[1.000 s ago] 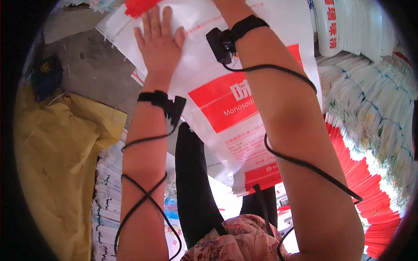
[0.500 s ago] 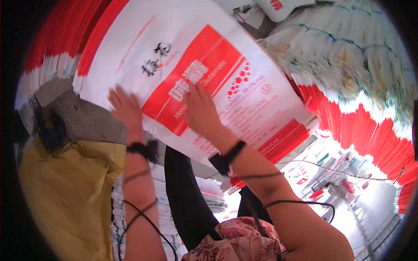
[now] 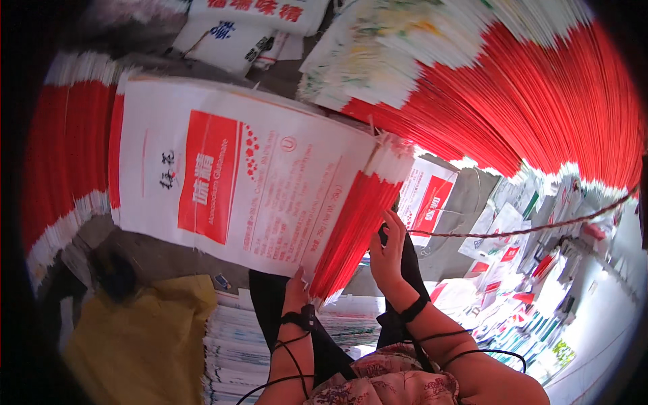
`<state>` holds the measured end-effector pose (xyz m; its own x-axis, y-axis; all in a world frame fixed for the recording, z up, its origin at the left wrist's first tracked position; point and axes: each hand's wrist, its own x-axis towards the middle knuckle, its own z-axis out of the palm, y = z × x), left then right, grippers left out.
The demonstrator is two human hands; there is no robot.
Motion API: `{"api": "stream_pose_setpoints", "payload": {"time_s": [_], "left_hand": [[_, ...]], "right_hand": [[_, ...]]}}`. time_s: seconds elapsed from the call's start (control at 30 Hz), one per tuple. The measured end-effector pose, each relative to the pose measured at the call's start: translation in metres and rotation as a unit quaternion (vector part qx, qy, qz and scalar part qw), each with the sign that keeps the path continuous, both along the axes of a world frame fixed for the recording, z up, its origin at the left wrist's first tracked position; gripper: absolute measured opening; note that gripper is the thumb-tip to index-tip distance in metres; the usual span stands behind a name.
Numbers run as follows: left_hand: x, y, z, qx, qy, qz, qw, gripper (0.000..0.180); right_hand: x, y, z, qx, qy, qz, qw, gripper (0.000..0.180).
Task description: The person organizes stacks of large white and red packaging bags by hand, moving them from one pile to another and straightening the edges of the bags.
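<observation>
A stack of white woven sacks [image 3: 270, 202] with a red printed panel lies in front of me. Its right end shows many layered red-and-white sack edges [image 3: 358, 229]. At the near edge, by the stack's lower right corner, is my left hand [image 3: 295, 291]; its fingers are partly hidden against the sacks. My right hand [image 3: 389, 260] is beside the red end, fingers stretched upward and apart, with nothing visible in it. A thin twisted cord [image 3: 520, 234] runs from near my right fingers toward the right.
Another layered pile of red-edged sacks [image 3: 526, 101] rises at the far right, and one more [image 3: 71, 142] stands at the left. A yellow-brown sack [image 3: 142, 337] lies at the lower left. More flat sacks [image 3: 236, 351] are stacked near my legs. Loose white bags [image 3: 229, 40] lie at the back.
Both hands have left the top sack's printed face and moved to the stack's near right end. The stack appears turned in view, and its layered red end now shows.
</observation>
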<state>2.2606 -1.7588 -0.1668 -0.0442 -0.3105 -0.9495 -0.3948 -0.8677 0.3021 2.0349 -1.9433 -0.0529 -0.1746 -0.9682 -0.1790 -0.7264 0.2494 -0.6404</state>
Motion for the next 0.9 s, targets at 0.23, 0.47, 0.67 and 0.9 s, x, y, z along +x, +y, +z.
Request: {"api": "stream_pose_setpoints", "payload": {"time_s": [0.23,0.47,0.67,0.9], "left_hand": [[0.02,0.013,-0.007,0.02,0.02,0.004,1.0,0.066],[0.044,0.065,0.036,0.072,-0.008,-0.009,0.997,0.062],[0.079,0.117,0.093,0.129,-0.047,-0.002,0.991,0.058],[0.099,0.105,0.112,0.125,-0.079,-0.02,0.989,0.055]], "right_hand": [[-0.012,0.043,-0.104,0.107,-0.21,-0.314,0.92,0.044],[-0.03,0.036,-0.109,0.165,-0.303,-0.411,0.844,0.043],[-0.039,0.04,-0.088,0.184,-0.27,-0.259,0.909,0.042],[0.024,0.025,-0.072,0.172,-0.667,-0.436,0.579,0.054]]}}
